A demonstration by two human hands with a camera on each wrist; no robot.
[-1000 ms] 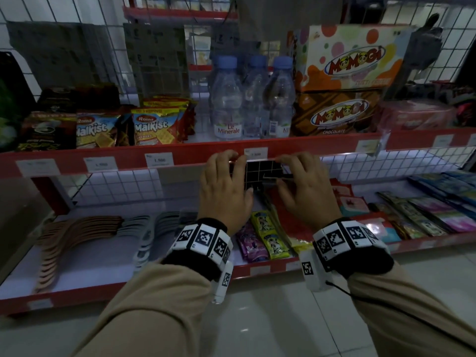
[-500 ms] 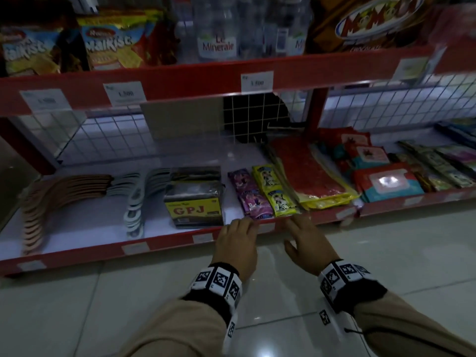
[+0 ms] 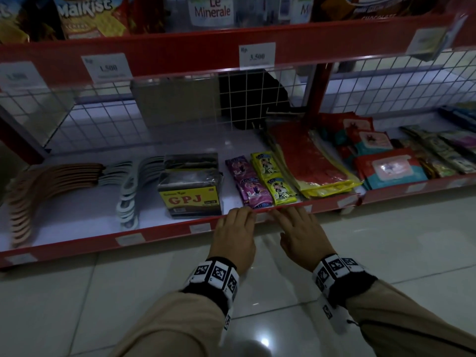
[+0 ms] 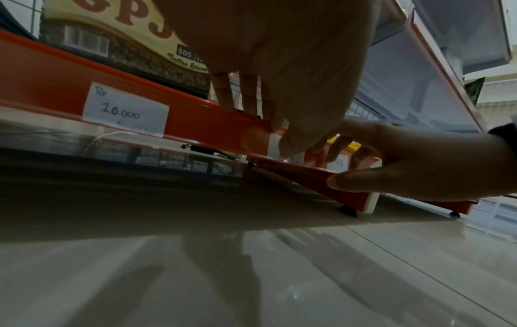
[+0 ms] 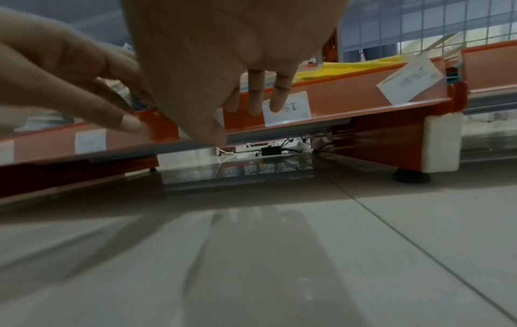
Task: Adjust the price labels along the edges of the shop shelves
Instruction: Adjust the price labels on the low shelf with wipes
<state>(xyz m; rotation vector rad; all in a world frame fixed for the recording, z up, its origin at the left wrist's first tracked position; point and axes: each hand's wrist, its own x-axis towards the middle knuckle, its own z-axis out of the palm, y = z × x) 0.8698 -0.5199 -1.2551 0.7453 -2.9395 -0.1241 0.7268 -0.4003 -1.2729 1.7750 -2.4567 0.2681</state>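
Observation:
Both hands are at the red front rail of the bottom shelf. My left hand lays straight fingers over the rail's top, and its thumb presses a small white price label on the rail's face. My right hand is just to the right; its straight fingertips touch another white label and its thumb lies at the rail's lower edge. Neither hand grips anything. A label reading 10.000 sits left of the left hand. One label hangs crooked at the rail's right end.
Behind the rail lie a GPJ pack, sachets, hangers and red packets. The upper shelf rail carries more labels, one tilted at the right. Glossy floor tiles lie under my arms.
Both hands dropped from the upper shelf rail to the bottom shelf rail, and the view tilted down. In the last half second the hands settled closer onto the lower rail.

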